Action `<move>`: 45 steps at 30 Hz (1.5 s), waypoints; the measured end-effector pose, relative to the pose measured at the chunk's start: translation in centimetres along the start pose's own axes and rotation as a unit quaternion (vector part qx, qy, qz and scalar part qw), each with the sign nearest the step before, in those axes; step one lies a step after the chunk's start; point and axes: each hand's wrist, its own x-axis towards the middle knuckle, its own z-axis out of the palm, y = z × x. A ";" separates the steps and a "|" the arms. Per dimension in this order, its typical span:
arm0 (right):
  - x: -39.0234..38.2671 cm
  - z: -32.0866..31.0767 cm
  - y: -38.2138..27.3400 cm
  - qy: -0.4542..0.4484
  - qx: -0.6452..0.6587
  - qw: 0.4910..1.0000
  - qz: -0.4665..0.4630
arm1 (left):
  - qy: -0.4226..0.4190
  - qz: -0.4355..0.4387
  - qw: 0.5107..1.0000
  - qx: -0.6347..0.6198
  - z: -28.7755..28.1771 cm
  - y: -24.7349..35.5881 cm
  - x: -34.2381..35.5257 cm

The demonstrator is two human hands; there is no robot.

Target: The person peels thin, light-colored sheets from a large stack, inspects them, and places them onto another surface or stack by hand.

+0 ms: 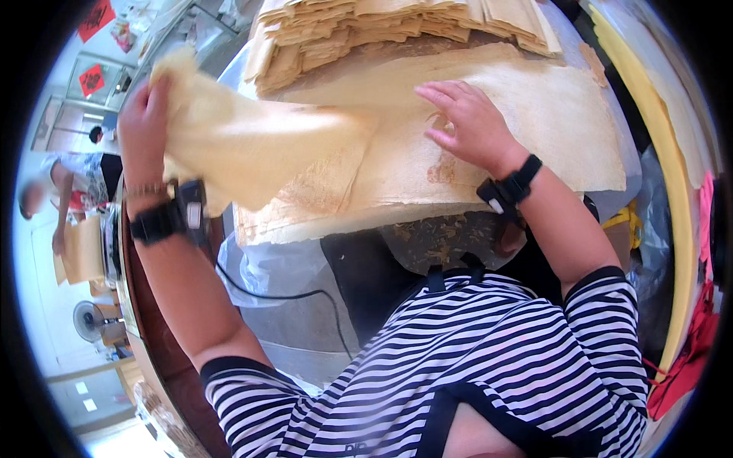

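Observation:
A thin, pale yellow sheet (252, 141) is lifted at its left end by my left hand (145, 114), whose fingers are closed on its edge. The sheet slopes down to the right onto a layer of similar large sheets (550, 122) on the work table. Over that layer is my right hand (469, 122), fingers apart and holding nothing; whether its fingertips touch the surface I cannot tell. A small brownish patch (440, 169) shows on the sheets below it. Black bands with small devices sit on both wrists.
A tall pile of folded yellowish sheets (397, 30) stands at the table's far side. Scraps lie on the dark floor (435, 240) below the near edge. A black cable (282, 294) runs at lower left. Another person (76, 175) and a fan (89, 320) are at far left.

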 end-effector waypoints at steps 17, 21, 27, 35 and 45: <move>-5.8 -4.4 -0.3 0.166 0.631 0.586 0.481 | -0.058 0.207 0.949 -0.231 9.0 13.3 -4.7; -6.6 -4.5 0.9 0.152 0.653 0.568 0.477 | 0.004 0.062 0.997 0.042 16.0 2.4 -13.0; -7.3 -5.5 0.7 0.175 0.635 0.572 0.489 | -0.053 -0.217 0.944 -0.242 21.3 -4.1 -18.1; -10.7 -6.9 1.8 0.083 0.485 0.716 0.495 | 0.015 -0.222 0.942 -0.251 24.9 -6.2 -11.9; -8.0 -7.1 -4.1 -0.129 -0.137 0.979 0.084 | 0.078 -0.297 0.736 -0.604 23.1 -8.3 -12.8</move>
